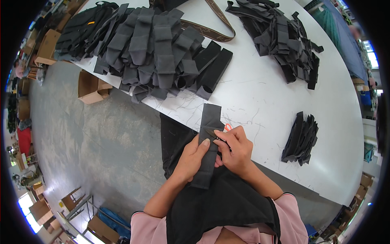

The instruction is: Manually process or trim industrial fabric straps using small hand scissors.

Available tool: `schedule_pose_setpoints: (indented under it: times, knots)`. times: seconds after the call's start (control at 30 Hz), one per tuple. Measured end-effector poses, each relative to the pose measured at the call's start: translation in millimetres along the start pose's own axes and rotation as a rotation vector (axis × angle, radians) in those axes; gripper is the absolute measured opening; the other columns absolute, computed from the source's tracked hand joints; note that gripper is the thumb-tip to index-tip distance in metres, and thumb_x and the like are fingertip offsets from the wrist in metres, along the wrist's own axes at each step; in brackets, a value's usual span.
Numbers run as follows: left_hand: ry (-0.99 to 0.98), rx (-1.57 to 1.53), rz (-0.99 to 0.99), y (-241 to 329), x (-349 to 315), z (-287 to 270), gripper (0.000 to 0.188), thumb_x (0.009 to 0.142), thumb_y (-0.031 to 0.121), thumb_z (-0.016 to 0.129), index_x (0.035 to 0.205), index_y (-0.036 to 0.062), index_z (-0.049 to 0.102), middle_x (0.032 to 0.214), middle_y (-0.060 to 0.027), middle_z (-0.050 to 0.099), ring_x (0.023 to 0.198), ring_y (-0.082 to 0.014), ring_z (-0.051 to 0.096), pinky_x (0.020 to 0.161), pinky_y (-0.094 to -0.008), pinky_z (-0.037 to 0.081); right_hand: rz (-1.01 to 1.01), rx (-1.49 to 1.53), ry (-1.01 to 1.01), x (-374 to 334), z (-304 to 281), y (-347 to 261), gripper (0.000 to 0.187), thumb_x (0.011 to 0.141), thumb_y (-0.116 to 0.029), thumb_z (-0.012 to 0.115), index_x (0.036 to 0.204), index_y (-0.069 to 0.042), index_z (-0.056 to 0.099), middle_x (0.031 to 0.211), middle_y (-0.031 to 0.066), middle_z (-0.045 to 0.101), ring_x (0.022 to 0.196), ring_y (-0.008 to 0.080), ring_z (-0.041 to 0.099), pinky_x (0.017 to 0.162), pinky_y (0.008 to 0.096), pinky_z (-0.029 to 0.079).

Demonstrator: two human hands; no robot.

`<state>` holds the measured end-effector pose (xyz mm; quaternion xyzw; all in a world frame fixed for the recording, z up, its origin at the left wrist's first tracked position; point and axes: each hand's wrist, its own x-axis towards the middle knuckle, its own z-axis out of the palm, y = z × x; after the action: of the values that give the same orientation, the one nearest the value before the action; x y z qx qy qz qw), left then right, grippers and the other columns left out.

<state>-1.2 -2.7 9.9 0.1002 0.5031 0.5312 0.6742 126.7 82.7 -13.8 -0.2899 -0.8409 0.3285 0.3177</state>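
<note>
Bright, even light fills the scene, and the windows [26,207] near the left and right rims burn out to white. The white table [260,95] carries a soft sheen toward its lower right, the grey floor [118,138] a pale gleam at lower left. Fisheye distortion bows the table's edges, black closes the corners, and detail softens toward the rim while the middle is crisp

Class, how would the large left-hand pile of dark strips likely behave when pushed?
The pile would probably slide apart, since its strips overlap unevenly. They look likely to bend, as several show creases or curled ends.
</note>
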Motion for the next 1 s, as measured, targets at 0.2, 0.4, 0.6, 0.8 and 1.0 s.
schedule_pose_setpoints:
  times: [0.2,0.4,0.6,0.8,1.0]
  knots:
    - [0.018,-0.046,0.039,-7.7,6.8,-7.8,0.031,0.099,0.021,0.037,0.118,-0.0021,0.045,0.090,-0.0137,0.061,0.068,-0.0181,0.062,0.063,-0.0274,0.053,0.178,0.135,0.051,1.3,-16.8,-6.2,0.029,0.068,0.000,0.072,0.096,-0.005,0.063,0.083,0.0066,0.050,0.068,0.0138,0.052,0.056,0.0266,0.044]
    - [-0.054,-0.122,-0.012,-14.0,9.3,-11.5,0.042,0.098,0.028,0.042,0.127,-0.0018,0.035,0.100,-0.0156,0.058,0.074,-0.0206,0.064,0.068,-0.0294,0.054,0.388,0.321,-0.123,12.7,-5.9,5.4,0.023,0.067,0.001,0.071,0.086,-0.004,0.059,0.077,0.0013,0.042,0.060,0.0109,0.039,0.052,0.0226,0.034]
    - [0.069,-0.090,0.044,-33.9,3.0,-8.6,0.057,0.093,0.043,0.050,0.124,-0.0005,0.029,0.095,-0.0152,0.058,0.074,-0.0186,0.063,0.064,-0.0288,0.053,0.302,0.429,-0.026,-17.6,19.2,2.4,0.021,0.071,0.012,0.064,0.084,-0.003,0.057,0.072,0.0002,0.041,0.058,0.0061,0.041,0.051,0.0202,0.034]
    - [0.098,-0.049,0.014,-33.9,6.7,-12.1,0.039,0.097,0.030,0.046,0.121,0.0017,0.036,0.098,-0.0128,0.057,0.075,-0.0193,0.063,0.067,-0.0322,0.055,0.567,0.697,-0.211,-15.0,7.4,4.1,0.018,0.077,0.010,0.058,0.091,-0.001,0.059,0.069,0.0021,0.048,0.054,0.0080,0.053,0.048,0.0212,0.041]
    - [0.016,0.019,0.046,-25.5,5.4,-10.2,0.034,0.097,0.022,0.045,0.118,-0.0019,0.035,0.096,-0.0151,0.058,0.076,-0.0188,0.064,0.064,-0.0284,0.054,0.540,0.553,-0.288,12.9,-1.7,8.6,0.022,0.084,0.001,0.055,0.105,-0.001,0.062,0.074,0.0033,0.058,0.057,0.0088,0.054,0.053,0.0219,0.044]
